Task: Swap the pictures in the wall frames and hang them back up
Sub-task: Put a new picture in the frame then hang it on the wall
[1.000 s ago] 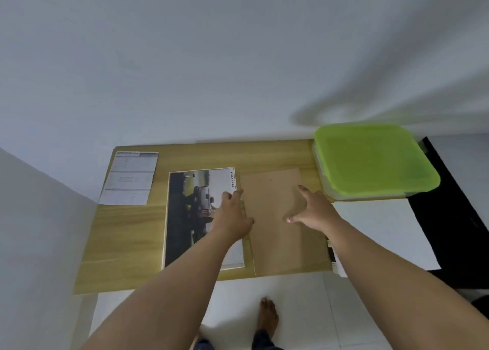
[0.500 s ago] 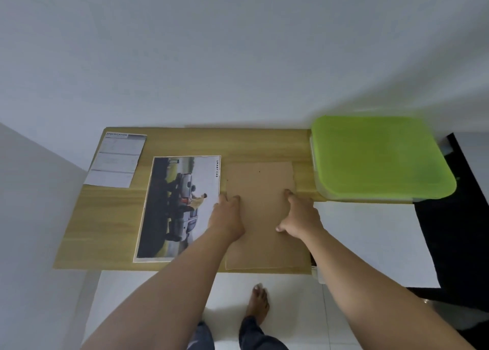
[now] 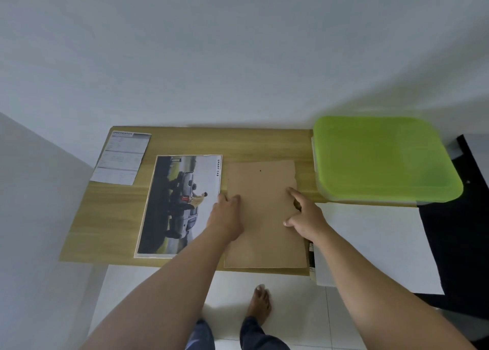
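A brown backing board (image 3: pixel 264 217) lies flat on the wooden table (image 3: pixel 111 217), right of a car picture (image 3: pixel 180 204) printed with "SMART CAB". My left hand (image 3: pixel 225 217) rests on the board's left edge, fingers bent, touching the picture's right border. My right hand (image 3: pixel 304 217) presses on the board's right edge with fingers spread. Neither hand lifts anything. A white specification sheet (image 3: pixel 121 159) lies at the table's far left corner. No wall frame shows.
A clear box with a lime-green lid (image 3: pixel 381 159) stands at the table's right end against the white wall. A white surface (image 3: pixel 375 243) and a black object (image 3: pixel 465 243) sit to the right. My bare foot (image 3: pixel 260 304) is on the tiled floor below.
The view has shifted so the table sits more centred. My left hand slid off the picture onto the board's left edge; my right hand stays at the right edge.
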